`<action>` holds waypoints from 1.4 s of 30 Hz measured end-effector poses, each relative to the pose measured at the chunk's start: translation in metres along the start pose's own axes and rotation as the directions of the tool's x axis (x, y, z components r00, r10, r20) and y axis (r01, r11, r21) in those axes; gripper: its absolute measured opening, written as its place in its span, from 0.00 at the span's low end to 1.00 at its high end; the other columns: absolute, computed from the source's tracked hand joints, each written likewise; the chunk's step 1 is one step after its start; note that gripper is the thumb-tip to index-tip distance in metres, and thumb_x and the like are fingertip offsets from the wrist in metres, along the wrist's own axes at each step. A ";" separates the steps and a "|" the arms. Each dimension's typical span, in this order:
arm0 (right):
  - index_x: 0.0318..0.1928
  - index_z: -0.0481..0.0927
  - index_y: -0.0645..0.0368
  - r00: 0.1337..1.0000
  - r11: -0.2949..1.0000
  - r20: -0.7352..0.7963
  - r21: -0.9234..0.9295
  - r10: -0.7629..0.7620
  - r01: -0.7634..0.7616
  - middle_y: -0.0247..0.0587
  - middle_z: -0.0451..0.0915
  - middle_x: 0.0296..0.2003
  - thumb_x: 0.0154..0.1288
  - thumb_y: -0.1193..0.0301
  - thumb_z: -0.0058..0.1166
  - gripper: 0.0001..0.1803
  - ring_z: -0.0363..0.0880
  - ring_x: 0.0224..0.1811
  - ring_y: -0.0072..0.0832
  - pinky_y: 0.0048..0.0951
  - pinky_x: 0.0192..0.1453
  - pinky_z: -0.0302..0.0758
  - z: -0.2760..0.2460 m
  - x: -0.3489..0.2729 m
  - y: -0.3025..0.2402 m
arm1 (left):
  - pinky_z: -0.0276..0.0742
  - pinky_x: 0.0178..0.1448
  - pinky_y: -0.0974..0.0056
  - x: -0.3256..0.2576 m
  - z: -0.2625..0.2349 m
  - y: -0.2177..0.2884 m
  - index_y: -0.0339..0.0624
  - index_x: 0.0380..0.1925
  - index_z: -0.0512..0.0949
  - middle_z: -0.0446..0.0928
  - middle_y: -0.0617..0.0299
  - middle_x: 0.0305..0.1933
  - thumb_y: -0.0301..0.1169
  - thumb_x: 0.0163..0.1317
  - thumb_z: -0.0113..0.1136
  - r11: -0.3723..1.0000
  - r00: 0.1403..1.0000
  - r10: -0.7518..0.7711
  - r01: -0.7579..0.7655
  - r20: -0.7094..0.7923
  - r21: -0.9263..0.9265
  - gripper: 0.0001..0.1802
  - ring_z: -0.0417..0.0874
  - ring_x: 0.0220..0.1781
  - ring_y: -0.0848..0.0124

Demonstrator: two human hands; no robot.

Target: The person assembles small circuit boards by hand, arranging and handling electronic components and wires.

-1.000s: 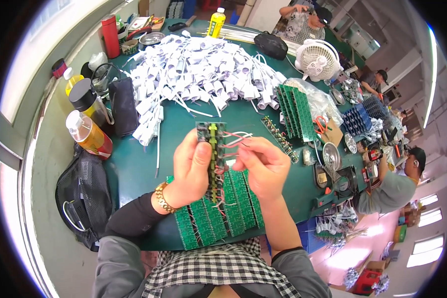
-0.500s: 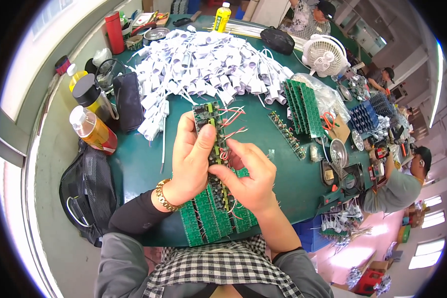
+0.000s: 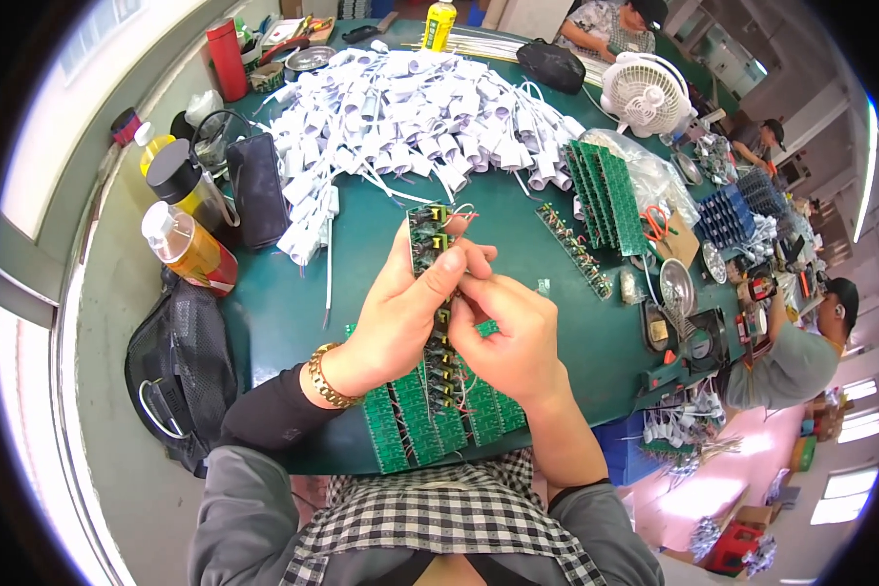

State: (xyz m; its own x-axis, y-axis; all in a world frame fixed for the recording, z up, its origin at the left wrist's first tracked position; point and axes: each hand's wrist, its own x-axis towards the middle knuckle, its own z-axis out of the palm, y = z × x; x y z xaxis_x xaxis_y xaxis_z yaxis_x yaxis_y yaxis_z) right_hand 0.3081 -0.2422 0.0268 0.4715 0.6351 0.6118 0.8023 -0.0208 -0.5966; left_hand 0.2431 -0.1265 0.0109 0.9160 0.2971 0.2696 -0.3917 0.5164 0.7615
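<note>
My left hand (image 3: 400,317) is closed round a long, narrow circuit board strip (image 3: 439,376), its thumb lying across the front. Black and yellow parts line the strip, which stands nearly upright in the picture; thin red and white wires (image 3: 464,215) stick out near its top. At the strip's right edge, my right hand (image 3: 518,342) pinches thumb and forefinger together; what lies between those fingertips is hidden. Beneath both hands, several green circuit board panels (image 3: 391,435) lie side by side on the green table (image 3: 293,322).
A big heap of white lamp sockets with cables (image 3: 410,117) covers the table's far side. To the right are a populated board strip (image 3: 576,254), upright green panels (image 3: 606,200), orange-handled scissors (image 3: 657,225) and a fan (image 3: 645,95). Bottles (image 3: 190,249) and a black bag (image 3: 181,361) line the left.
The strip has turned more upright and shifted slightly right with my left hand. My right hand's fingertips have moved up along its edge and closed together. Fewer loose wires show on the right.
</note>
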 end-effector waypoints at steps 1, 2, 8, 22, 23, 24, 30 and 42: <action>0.37 0.79 0.67 1.000 1.000 -0.003 0.007 0.003 -0.003 0.40 0.79 0.24 0.51 0.84 0.53 0.10 0.78 0.23 0.22 0.24 0.26 0.75 -0.001 -0.001 0.001 | 0.64 0.61 0.57 -0.002 0.004 0.003 0.36 0.57 0.59 0.72 0.60 0.44 0.31 0.67 0.48 1.000 0.999 -0.018 0.018 -0.031 0.020 0.21 0.69 0.58 0.61; 0.38 0.79 0.66 1.000 0.996 0.010 -0.084 -0.019 0.020 0.40 0.78 0.24 0.50 0.83 0.55 0.11 0.79 0.23 0.24 0.24 0.26 0.75 -0.002 -0.003 0.002 | 0.64 0.61 0.57 -0.002 0.004 0.003 0.36 0.57 0.59 0.72 0.60 0.44 0.31 0.67 0.48 0.999 0.999 -0.022 0.023 -0.033 0.026 0.21 0.69 0.58 0.61; 0.35 0.78 0.67 0.974 0.963 -0.159 0.243 0.160 -0.119 0.39 0.79 0.24 0.52 0.83 0.56 0.08 0.77 0.23 0.20 0.21 0.25 0.73 0.006 -0.015 0.019 | 0.65 0.60 0.60 0.000 0.002 0.005 0.37 0.53 0.63 0.72 0.61 0.40 0.30 0.63 0.51 0.968 0.992 -0.123 0.129 0.041 -0.216 0.19 0.69 0.54 0.64; 0.39 0.76 0.69 0.870 0.246 0.087 0.941 0.486 -0.232 0.41 0.79 0.35 0.59 0.82 0.49 0.07 0.77 0.35 0.22 0.22 0.37 0.76 -0.008 -0.017 0.008 | 0.61 0.66 0.48 0.001 0.007 0.007 0.40 0.48 0.67 0.76 0.50 0.44 0.33 0.59 0.56 0.875 0.979 -0.054 0.142 0.199 -0.462 0.18 0.59 0.67 0.47; 0.38 0.75 0.69 0.923 0.409 0.090 0.877 0.375 -0.252 0.40 0.78 0.34 0.59 0.82 0.49 0.07 0.76 0.34 0.21 0.21 0.37 0.75 -0.015 -0.018 0.011 | 0.61 0.66 0.47 0.000 0.005 0.009 0.39 0.49 0.67 0.73 0.48 0.51 0.33 0.59 0.57 0.879 0.974 -0.043 0.144 0.225 -0.455 0.19 0.60 0.66 0.48; 0.38 0.75 0.68 0.959 0.564 0.115 0.788 0.261 -0.248 0.38 0.78 0.34 0.58 0.82 0.49 0.06 0.75 0.34 0.20 0.20 0.37 0.74 -0.021 -0.016 0.011 | 0.61 0.66 0.47 -0.001 0.006 0.011 0.39 0.49 0.67 0.73 0.48 0.51 0.33 0.59 0.57 0.880 0.974 -0.043 0.142 0.222 -0.453 0.19 0.60 0.66 0.48; 0.38 0.75 0.63 0.971 0.748 0.069 0.626 0.227 -0.219 0.33 0.76 0.33 0.54 0.82 0.58 0.10 0.73 0.30 0.16 0.18 0.33 0.71 -0.014 -0.014 0.003 | 0.65 0.63 0.51 -0.003 0.013 0.012 0.37 0.50 0.67 0.69 0.52 0.53 0.33 0.61 0.54 0.938 0.989 -0.150 0.142 0.000 -0.317 0.19 0.67 0.61 0.55; 0.29 0.78 0.66 0.946 0.939 -0.287 0.341 0.148 -0.044 0.38 0.77 0.26 0.50 0.85 0.60 0.06 0.75 0.26 0.23 0.20 0.29 0.72 -0.030 -0.016 0.016 | 0.75 0.36 0.73 -0.016 0.020 -0.019 0.37 0.53 0.61 0.71 0.64 0.42 0.35 0.63 0.56 0.947 0.968 -0.229 0.199 0.099 0.252 0.23 0.73 0.39 0.80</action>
State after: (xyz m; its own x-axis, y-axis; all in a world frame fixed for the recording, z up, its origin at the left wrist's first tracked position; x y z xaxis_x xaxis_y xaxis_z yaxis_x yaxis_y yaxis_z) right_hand 0.3246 -0.2760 0.0236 0.6702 0.3763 0.6398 0.6080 0.2160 -0.7640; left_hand 0.2379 -0.1569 0.0036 0.9854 0.0901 0.1446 -0.1671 0.3461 0.9232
